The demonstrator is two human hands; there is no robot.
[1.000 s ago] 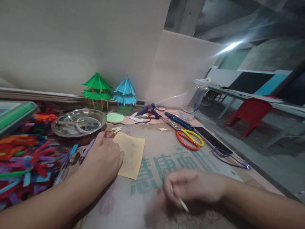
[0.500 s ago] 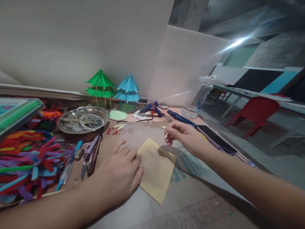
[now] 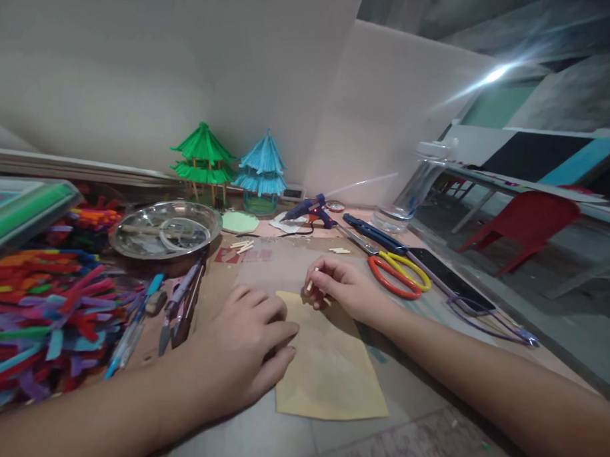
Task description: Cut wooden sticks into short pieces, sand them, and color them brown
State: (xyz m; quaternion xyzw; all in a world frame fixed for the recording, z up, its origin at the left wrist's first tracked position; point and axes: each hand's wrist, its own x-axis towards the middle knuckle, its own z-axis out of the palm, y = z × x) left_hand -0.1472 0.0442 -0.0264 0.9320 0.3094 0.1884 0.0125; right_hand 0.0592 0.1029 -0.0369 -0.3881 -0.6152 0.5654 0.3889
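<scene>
A yellow sheet of paper (image 3: 332, 373) lies on the cardboard in front of me. My left hand (image 3: 256, 337) rests at its left edge, palm down, fingers loosely bent with nothing seen in them. Over the sheet's top edge, my right hand (image 3: 335, 286) pinches a short pale wooden stick (image 3: 310, 283) between thumb and fingers. Similar short sticks lie in one small pile (image 3: 243, 245) beyond my left hand and another small pile (image 3: 339, 250) beyond my right.
Scissors (image 3: 401, 272), a blue cutter (image 3: 375, 234) and a phone (image 3: 450, 280) lie on the right. Behind are a glue gun (image 3: 313, 210), a bottle (image 3: 411, 192), green (image 3: 202, 161) and blue (image 3: 264, 167) pavilion models. Pipe cleaners (image 3: 56, 320) and a metal plate (image 3: 134, 246) sit left.
The yellow sheet has turned so that one edge faces me instead of a corner. My right hand has moved left over the sheet, the stick still pinched. The scissors' handles have come into sight.
</scene>
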